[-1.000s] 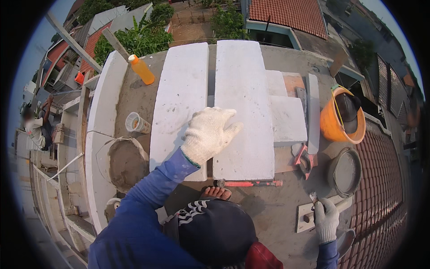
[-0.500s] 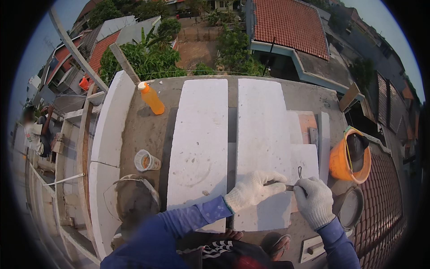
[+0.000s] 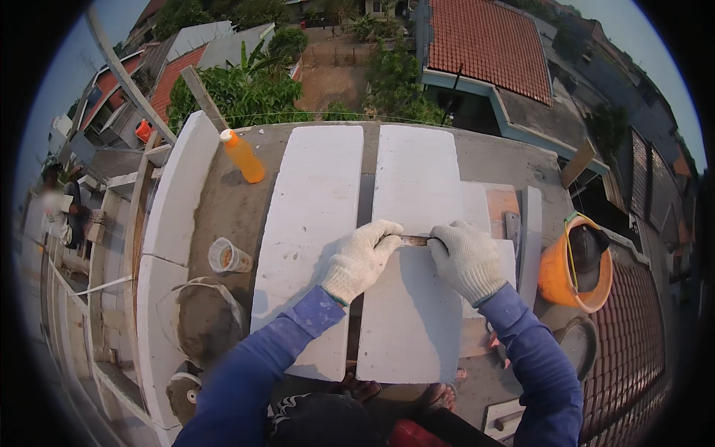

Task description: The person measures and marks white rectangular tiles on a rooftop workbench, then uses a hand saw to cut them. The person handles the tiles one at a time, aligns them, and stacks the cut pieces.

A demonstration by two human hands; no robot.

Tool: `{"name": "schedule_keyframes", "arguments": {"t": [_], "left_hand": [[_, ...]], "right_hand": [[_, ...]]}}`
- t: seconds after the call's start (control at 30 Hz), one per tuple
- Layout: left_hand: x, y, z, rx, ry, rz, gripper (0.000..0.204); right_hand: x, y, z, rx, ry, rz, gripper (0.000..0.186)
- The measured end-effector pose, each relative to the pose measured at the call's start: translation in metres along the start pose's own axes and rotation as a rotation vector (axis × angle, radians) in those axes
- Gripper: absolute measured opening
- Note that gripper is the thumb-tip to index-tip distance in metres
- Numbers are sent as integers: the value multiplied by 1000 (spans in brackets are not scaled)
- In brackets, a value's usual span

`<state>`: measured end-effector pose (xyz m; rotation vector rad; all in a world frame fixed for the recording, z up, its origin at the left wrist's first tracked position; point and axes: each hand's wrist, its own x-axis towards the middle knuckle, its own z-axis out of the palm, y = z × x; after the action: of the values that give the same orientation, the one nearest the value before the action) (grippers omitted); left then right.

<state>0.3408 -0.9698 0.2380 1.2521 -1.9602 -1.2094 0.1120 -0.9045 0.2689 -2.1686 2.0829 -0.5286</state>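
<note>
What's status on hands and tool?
Left hand, right hand: both gripping thin tool. Tool over right long white slab, contact unclear. Orange bucket right, off the slab.

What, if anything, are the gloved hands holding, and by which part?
The white-gloved left hand and white-gloved right hand hold a thin, narrow brownish strip either side of its visible middle; its ends are hidden.

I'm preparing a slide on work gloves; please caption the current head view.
Gloved left hand and right hand hold a slim object over a white block, orange bottle farther left.
</note>
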Motion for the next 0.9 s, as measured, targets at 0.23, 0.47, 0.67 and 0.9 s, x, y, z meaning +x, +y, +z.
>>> {"name": "schedule_keyframes", "arguments": {"t": [0.23,0.47,0.67,0.9], "left_hand": [[71,9,-40,53,28,-94,32],[142,19,-55,215,206,-60,33],[193,-30,-12,300,423,30,28],[246,-32,22,166,607,-4,26]], "right_hand": [[49,46,18,37,200,18,21],[75,112,11,2,318,146,22],[89,146,23,-88,362,136,19],[124,154,29,-155,379,168,20]]}}
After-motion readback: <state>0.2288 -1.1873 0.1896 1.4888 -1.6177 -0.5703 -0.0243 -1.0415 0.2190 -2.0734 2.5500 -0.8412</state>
